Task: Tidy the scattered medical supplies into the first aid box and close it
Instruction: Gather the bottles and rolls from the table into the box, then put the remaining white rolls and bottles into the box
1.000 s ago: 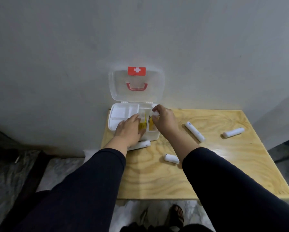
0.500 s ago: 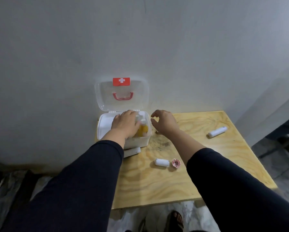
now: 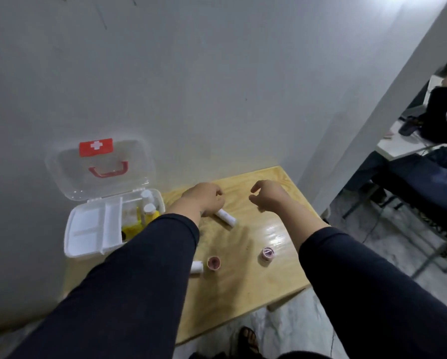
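Observation:
The white first aid box [image 3: 87,242] stands open at the table's left end, its clear lid [image 3: 69,172] leaning on the wall. Inside are a white divider tray and yellow bottles [image 3: 150,212]. My left hand [image 3: 204,199] hovers right of the box, fingers curled down onto the near end of a white tube [image 3: 227,217] lying on the table; the grip is hidden. My right hand [image 3: 267,195] floats further right, fingers loosely apart, holding nothing. A short white roll [image 3: 197,267] and two small pink rolls [image 3: 214,263] [image 3: 267,253] lie nearer me.
The wooden table [image 3: 243,286] is pushed against a grey wall; its right and front edges drop to a marble floor. A seated person [image 3: 440,130] and a metal chair frame are off to the right. My sandalled foot [image 3: 248,338] shows below the front edge.
My left hand has left the box and moved right to the white tube. My right hand also moved right. The view swung right, bringing in a second pink roll.

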